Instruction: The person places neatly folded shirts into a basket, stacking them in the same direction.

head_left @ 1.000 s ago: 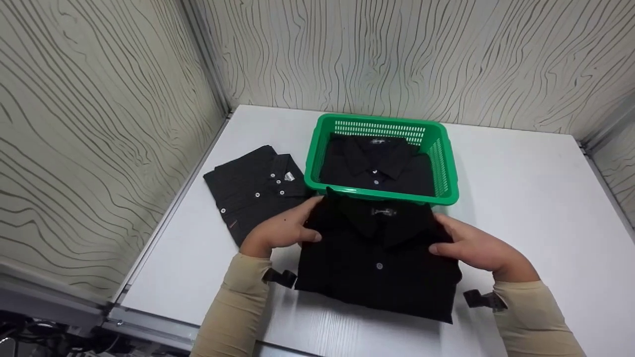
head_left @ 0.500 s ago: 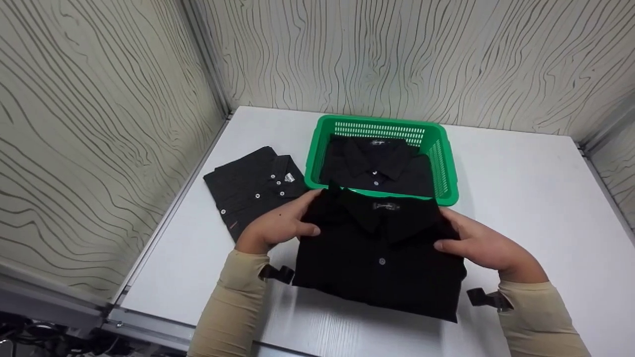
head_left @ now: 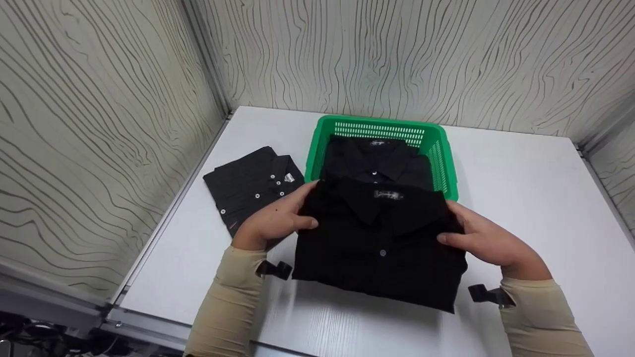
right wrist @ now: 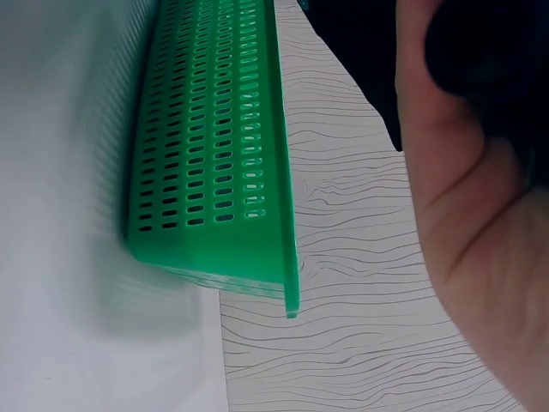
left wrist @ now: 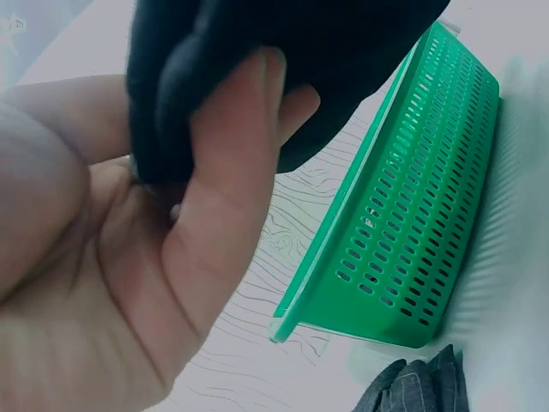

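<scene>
Between both hands hangs a folded black shirt (head_left: 367, 248), collar away from me, raised above the table. My left hand (head_left: 278, 218) grips its left edge, thumb on top; in the left wrist view the fingers (left wrist: 227, 189) curl under the dark cloth. My right hand (head_left: 488, 243) holds the right edge the same way, thumb on top, the other fingers mostly hidden beneath. The shirt's collar end overlaps the near rim of a green basket (head_left: 449, 163). Inside that basket lies another folded dark shirt (head_left: 342, 156), its lower part covered from view.
Left of the basket, a folded dark grey shirt (head_left: 243, 178) with white buttons lies on the white table (head_left: 521, 198). Patterned walls (head_left: 397, 59) stand behind and at the left. Dark cables (head_left: 44, 332) show below the table's left front corner.
Both hands have lifted the black shirt and moved it forward, so its collar now covers the basket's near rim. The basket and the grey shirt have stayed in place.
</scene>
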`<control>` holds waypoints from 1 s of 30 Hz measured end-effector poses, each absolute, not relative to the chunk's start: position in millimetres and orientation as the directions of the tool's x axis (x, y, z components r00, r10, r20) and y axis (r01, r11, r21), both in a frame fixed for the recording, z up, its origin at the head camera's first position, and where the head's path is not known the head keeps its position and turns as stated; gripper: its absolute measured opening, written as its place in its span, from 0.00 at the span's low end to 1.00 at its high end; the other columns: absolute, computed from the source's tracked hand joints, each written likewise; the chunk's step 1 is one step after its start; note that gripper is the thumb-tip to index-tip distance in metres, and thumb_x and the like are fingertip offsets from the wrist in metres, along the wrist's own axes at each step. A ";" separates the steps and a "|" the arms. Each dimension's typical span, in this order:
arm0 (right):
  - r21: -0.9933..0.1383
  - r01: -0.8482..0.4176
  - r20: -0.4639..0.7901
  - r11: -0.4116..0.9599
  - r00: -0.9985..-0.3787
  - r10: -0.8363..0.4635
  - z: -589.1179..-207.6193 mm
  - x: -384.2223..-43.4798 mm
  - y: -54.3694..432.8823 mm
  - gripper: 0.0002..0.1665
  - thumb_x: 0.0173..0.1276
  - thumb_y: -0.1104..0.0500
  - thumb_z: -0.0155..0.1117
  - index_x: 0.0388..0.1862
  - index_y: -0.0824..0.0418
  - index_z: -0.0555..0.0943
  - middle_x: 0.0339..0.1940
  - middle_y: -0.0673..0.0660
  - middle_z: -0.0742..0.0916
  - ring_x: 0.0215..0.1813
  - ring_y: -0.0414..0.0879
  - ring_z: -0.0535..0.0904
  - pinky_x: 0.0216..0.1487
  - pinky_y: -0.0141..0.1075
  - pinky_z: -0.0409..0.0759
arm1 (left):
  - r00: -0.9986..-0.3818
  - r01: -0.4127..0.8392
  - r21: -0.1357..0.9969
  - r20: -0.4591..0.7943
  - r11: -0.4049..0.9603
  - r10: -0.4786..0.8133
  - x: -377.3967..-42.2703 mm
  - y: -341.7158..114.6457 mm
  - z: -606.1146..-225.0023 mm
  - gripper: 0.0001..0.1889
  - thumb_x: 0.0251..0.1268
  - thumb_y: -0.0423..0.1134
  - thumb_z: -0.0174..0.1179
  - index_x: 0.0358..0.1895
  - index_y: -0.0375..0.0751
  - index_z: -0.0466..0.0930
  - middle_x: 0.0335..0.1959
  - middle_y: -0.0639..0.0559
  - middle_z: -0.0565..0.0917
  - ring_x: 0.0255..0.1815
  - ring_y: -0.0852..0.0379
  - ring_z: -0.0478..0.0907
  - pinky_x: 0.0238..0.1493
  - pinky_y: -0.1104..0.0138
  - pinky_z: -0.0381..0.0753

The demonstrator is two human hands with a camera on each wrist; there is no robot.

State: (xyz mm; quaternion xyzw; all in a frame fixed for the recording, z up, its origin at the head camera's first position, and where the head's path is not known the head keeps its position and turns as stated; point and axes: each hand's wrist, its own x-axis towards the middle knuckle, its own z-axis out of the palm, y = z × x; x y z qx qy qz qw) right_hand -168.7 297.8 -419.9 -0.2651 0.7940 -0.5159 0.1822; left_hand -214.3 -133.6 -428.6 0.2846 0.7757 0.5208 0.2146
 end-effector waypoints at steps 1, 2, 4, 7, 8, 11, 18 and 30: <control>-0.917 -0.230 -0.015 0.326 -0.796 -0.605 -420.0 -169.6 297.8 0.43 0.74 0.68 0.60 0.82 0.61 0.52 0.73 0.63 0.71 0.67 0.45 0.73 0.61 0.32 0.75 | -0.747 0.220 0.933 -0.027 0.285 0.664 -216.0 -133.3 -429.1 0.47 0.66 0.30 0.61 0.83 0.44 0.42 0.75 0.46 0.65 0.72 0.55 0.65 0.73 0.60 0.59; -0.919 -0.227 -0.014 0.323 -0.800 -0.600 -420.4 -170.6 297.9 0.43 0.74 0.68 0.60 0.81 0.62 0.52 0.72 0.64 0.72 0.66 0.46 0.74 0.60 0.33 0.76 | -0.752 0.224 0.933 -0.018 0.281 0.659 -217.5 -133.0 -429.5 0.47 0.66 0.29 0.61 0.82 0.44 0.43 0.74 0.46 0.66 0.71 0.55 0.67 0.72 0.60 0.60; -0.924 -0.211 -0.017 0.318 -0.809 -0.587 -422.0 -172.8 298.1 0.41 0.74 0.69 0.60 0.80 0.63 0.54 0.70 0.66 0.74 0.63 0.47 0.78 0.57 0.35 0.79 | -0.763 0.228 0.933 -0.007 0.279 0.646 -220.9 -132.4 -430.8 0.46 0.65 0.29 0.61 0.82 0.45 0.45 0.72 0.46 0.69 0.69 0.55 0.70 0.71 0.60 0.62; -0.928 -0.192 -0.021 0.319 -0.828 -0.560 -424.0 -176.4 297.6 0.39 0.73 0.70 0.59 0.79 0.65 0.55 0.68 0.67 0.75 0.61 0.47 0.79 0.56 0.36 0.80 | -0.791 0.222 0.925 -0.014 0.307 0.612 -225.0 -131.5 -431.9 0.46 0.65 0.31 0.62 0.82 0.45 0.45 0.72 0.45 0.69 0.66 0.53 0.71 0.68 0.59 0.67; -0.928 -0.188 -0.021 0.321 -0.835 -0.550 -424.1 -177.6 297.2 0.39 0.73 0.70 0.59 0.78 0.65 0.55 0.68 0.66 0.75 0.61 0.47 0.79 0.56 0.35 0.79 | -0.800 0.218 0.922 -0.020 0.321 0.599 -226.3 -131.1 -432.1 0.46 0.65 0.32 0.62 0.83 0.46 0.44 0.72 0.44 0.69 0.65 0.53 0.72 0.66 0.59 0.69; -0.922 -0.190 -0.014 0.337 -0.855 -0.519 -423.3 -181.7 296.3 0.38 0.73 0.71 0.59 0.78 0.64 0.57 0.68 0.65 0.75 0.62 0.46 0.78 0.58 0.33 0.77 | -0.819 0.189 0.926 -0.035 0.327 0.573 -230.1 -129.2 -432.0 0.47 0.67 0.33 0.62 0.83 0.47 0.43 0.71 0.43 0.70 0.62 0.52 0.75 0.61 0.57 0.73; -0.888 -0.179 -0.023 0.423 -0.902 -0.431 -418.5 -193.5 294.4 0.35 0.73 0.69 0.58 0.76 0.63 0.59 0.65 0.64 0.77 0.58 0.49 0.79 0.55 0.31 0.77 | -0.851 0.169 0.932 -0.026 0.321 0.524 -241.2 -120.4 -427.4 0.45 0.69 0.29 0.59 0.83 0.50 0.43 0.73 0.45 0.68 0.65 0.52 0.74 0.70 0.57 0.66; -0.800 -0.127 -0.090 0.586 -0.941 -0.326 -408.4 -216.7 288.7 0.33 0.76 0.66 0.50 0.77 0.61 0.57 0.67 0.66 0.75 0.55 0.58 0.78 0.57 0.52 0.74 | -0.919 0.224 0.838 0.012 0.498 0.394 -262.3 -105.2 -424.4 0.43 0.69 0.31 0.59 0.83 0.49 0.48 0.78 0.44 0.61 0.76 0.50 0.60 0.74 0.53 0.57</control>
